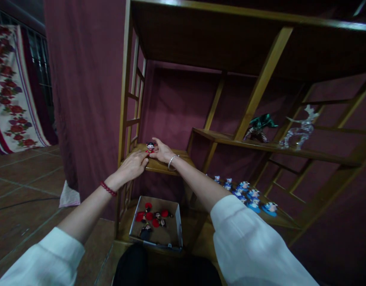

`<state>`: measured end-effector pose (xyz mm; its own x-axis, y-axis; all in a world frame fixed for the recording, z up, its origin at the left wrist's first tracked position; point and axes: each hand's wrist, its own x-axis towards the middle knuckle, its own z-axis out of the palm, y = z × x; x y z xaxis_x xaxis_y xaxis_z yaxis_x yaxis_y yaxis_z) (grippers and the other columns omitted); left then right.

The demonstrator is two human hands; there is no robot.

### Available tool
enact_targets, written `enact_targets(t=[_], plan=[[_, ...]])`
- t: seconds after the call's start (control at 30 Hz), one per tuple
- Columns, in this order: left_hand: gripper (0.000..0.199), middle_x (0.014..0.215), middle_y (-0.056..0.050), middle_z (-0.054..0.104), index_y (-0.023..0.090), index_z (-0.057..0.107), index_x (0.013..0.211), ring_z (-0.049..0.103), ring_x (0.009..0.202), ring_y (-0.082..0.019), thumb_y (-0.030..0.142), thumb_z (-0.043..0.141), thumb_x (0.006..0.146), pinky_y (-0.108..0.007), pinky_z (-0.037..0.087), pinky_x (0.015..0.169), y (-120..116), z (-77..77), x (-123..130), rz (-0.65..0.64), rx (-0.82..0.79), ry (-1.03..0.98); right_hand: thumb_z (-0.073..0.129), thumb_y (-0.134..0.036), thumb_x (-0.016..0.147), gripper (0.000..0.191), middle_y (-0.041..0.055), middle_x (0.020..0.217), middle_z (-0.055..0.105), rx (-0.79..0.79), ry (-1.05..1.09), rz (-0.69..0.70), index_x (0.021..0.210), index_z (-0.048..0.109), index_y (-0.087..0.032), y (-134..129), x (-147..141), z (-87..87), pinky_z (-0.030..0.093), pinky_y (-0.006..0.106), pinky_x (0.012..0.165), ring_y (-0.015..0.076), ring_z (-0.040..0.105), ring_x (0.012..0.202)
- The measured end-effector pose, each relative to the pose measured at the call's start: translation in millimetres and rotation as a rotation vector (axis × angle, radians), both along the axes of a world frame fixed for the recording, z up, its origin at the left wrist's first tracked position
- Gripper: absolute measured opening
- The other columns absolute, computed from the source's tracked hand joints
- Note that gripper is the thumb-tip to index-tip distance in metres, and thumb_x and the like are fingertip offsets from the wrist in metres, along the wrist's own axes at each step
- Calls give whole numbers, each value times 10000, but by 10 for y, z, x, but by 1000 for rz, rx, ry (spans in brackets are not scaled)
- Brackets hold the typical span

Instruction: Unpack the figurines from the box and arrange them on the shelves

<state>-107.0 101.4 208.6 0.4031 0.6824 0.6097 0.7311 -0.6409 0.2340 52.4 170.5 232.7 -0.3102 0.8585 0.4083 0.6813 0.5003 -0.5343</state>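
A small figurine (pixel 150 147) with black hair and red clothing stands upright on the small left shelf (pixel 161 166). My right hand (pixel 163 151) is at its right side, thumb near the base and index finger by the head, gripping it. From the left, my left hand (pixel 133 164) reaches over the shelf's front edge, fingers stretched out, fingertips at the figurine's base. Whether those fingertips press on it is hard to see. Below, an open cardboard box (pixel 179 228) holds several more red and black figurines (pixel 159 218), lying jumbled.
Several blue and white figurines (pixel 242 192) stand on the lower right shelf. Above them are a clear deer ornament (pixel 299 129) and a green ornament (pixel 262 123). A lattice side panel (pixel 132 103) borders the left, beside a purple curtain (pixel 86 99). Wooden posts divide the shelving.
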Motion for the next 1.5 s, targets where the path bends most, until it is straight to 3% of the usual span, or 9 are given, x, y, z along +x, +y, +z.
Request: enact_targets(t=[0.33,0.53,0.77,1.17,1.3,1.5], plan=[[398,1196,-81,574,180,544,1155,424,1206,-241,300,347,830,-402,302,1018,234,100,-9,15,-129,127,682,-180,649,863,7,805,597,23,-41,-57,1370,208,-160,155,-7,-13,443,267,732,142,570,756],[500,1363,-67,409,199,430,1286,297,1288,-269,375,292,839,-424,260,1027,318,126,18,82,-270,213,681,-169,648,880,32,868,610,27,-53,-67,1377,187,-190,236,-12,-20,439,275,759,154,573,790],[565,1419,-57,300,208,354,1338,178,1327,-293,457,266,839,-458,189,1045,367,134,36,81,-346,247,680,-179,656,886,35,899,627,30,-60,-81,1382,174,-222,289,-29,-16,431,294,802,176,580,851],[552,1359,-142,396,163,397,1291,262,1302,-266,445,332,820,-433,255,1019,512,115,61,159,-324,222,708,-136,624,984,6,853,641,-11,12,-78,1398,114,-262,444,-96,-62,440,281,794,153,595,798],[596,1401,-148,322,151,322,1338,237,1312,-274,452,316,823,-426,246,1023,553,105,55,189,-328,254,710,-135,626,996,5,838,641,-23,40,-78,1403,99,-250,497,-129,-83,441,286,795,151,595,789],[583,1405,-120,330,165,355,1319,242,1310,-281,479,273,834,-424,249,1017,619,83,43,214,-337,312,688,-150,650,960,20,873,642,-28,-7,-97,1406,98,-200,529,-159,-84,426,297,826,150,584,818]])
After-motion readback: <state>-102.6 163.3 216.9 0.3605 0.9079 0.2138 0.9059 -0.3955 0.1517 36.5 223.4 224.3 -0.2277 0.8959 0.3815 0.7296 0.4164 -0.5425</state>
